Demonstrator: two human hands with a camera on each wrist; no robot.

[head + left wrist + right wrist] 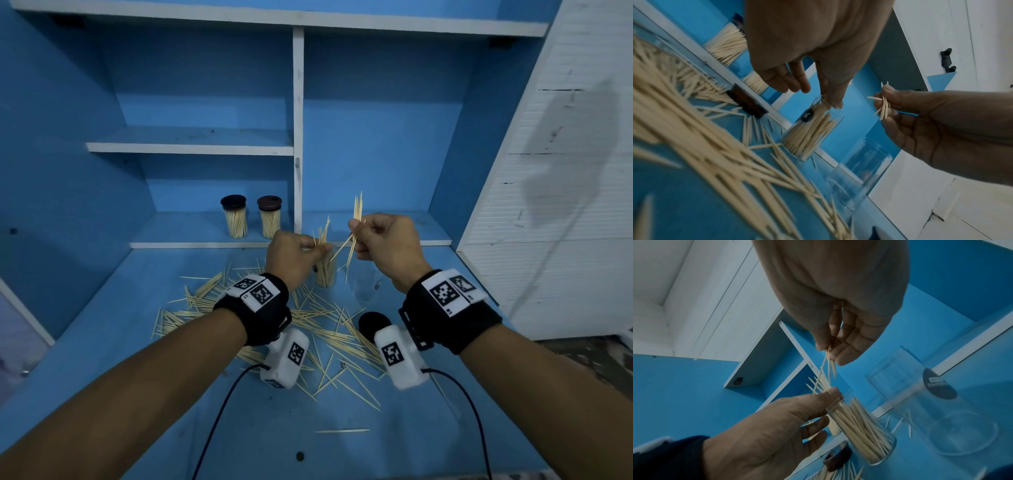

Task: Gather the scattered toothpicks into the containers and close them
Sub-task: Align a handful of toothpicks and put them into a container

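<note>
Pale cream wooden toothpicks [318, 329] are showing against the bright blue worktop [137, 394]. At 12 o'clock from them, white-edged blue shelves [191, 147] are carrying two clear plastic jars, one wearing a black lid [233, 202], one a dark brown lid [269, 203]. Black wristbands [263, 308] are bearing black-and-white square markers.

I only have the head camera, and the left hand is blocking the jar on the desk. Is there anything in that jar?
Observer: Yes. The right wrist view shows the jar open, with toothpicks standing packed in it.
Operator: Is there another jar I can fill?
Observer: A second clear jar stands right beside it, lid off. It looks empty.
Operator: I can see one black lid. Are there any others?
Observer: The left wrist view shows a brown lid lying on the desk near the filled jar.
</note>
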